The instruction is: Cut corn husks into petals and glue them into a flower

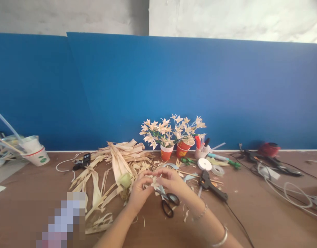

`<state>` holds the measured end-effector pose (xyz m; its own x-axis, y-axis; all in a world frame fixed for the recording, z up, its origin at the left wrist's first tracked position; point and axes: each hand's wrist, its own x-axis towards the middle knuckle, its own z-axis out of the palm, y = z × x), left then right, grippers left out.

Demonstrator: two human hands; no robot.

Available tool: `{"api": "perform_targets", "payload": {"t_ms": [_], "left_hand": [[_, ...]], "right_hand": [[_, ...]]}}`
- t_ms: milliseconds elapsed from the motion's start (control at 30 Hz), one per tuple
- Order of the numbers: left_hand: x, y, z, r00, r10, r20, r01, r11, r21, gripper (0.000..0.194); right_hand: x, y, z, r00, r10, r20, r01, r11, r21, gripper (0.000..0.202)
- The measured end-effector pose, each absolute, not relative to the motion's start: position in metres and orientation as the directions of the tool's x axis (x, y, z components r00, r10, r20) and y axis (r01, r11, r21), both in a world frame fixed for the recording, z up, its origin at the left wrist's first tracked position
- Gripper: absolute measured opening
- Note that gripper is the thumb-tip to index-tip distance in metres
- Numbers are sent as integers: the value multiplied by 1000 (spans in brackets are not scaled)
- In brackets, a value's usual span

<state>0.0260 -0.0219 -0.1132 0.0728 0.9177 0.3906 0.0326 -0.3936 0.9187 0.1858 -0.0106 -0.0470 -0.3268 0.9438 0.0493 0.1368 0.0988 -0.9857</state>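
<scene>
I have the left hand [142, 189] and the right hand [170, 179] meeting at centre, fingertips of both pinching a small pale husk flower [155, 182] between them, above the scissors [166, 197]. The flower's petals appear to fan downward; blur and the fingers hide its long axis, so I cannot confirm it. The scissors' axis runs diagonally: blades up-left under the flower, black handles down-right. To the right, I see a hot glue gun [212, 187], its handle pointing down-right, cord trailing toward the lower edge. To the left, dry corn husks [117, 151] lie heaped. Behind the hands, two red paper cups [166, 154] hold sprays of cream flowers [162, 129]. All rest on a brown tabletop [153, 236]. A blue partition [158, 82] rises along its far edge; above it stands a whitish, uneven wall [70, 17].
</scene>
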Motion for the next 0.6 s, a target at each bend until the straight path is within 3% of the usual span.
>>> {"api": "perform_targets", "payload": {"t_ms": [100,200,433,600], "left_hand": [[27,-24,-107,134,915,381,46,-390,920,5],[28,-27,-102,171,912,374,90,-392,916,6],[28,-28,-101,195,901,387,129,-415,901,8],[25,-22,-110,118,908,402,103,-413,905,11]], "right_hand": [[196,-6,-39,-495,868,37,252,184,-950,17],[200,-3,-35,-555,832,15,268,196,-943,18],[194,-1,-43,-481,869,-116,314,47,-948,16],[193,-6,-41,-395,907,-148,202,-71,-977,19]]}}
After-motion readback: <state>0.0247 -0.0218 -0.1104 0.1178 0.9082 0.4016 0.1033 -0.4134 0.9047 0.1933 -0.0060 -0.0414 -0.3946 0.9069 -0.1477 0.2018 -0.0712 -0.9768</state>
